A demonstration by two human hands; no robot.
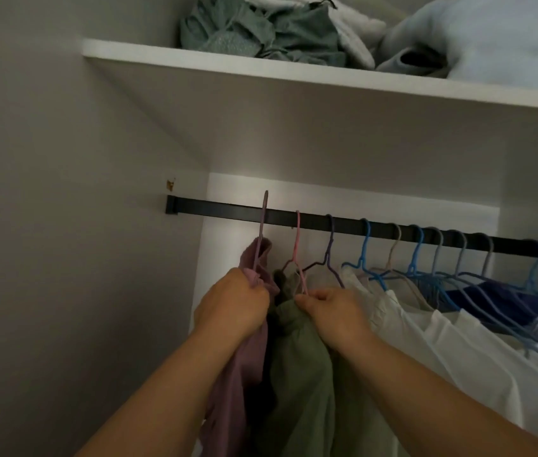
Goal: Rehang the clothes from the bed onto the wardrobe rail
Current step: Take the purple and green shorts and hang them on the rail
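Gripping a mauve garment on its purple hanger at the black wardrobe rail, the left hand works beside the right hand, which pinches a pink hanger carrying an olive garment.

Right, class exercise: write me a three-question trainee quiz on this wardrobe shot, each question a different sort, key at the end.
1. True or false: the left hand grips the mauve garment.
2. The right hand pinches the hanger of which garment? A white B olive green C navy
3. Fill in: the hangers hook over a black ____.

Key: 1 true. 2 B, the olive green garment on the pink hanger. 3 rail.
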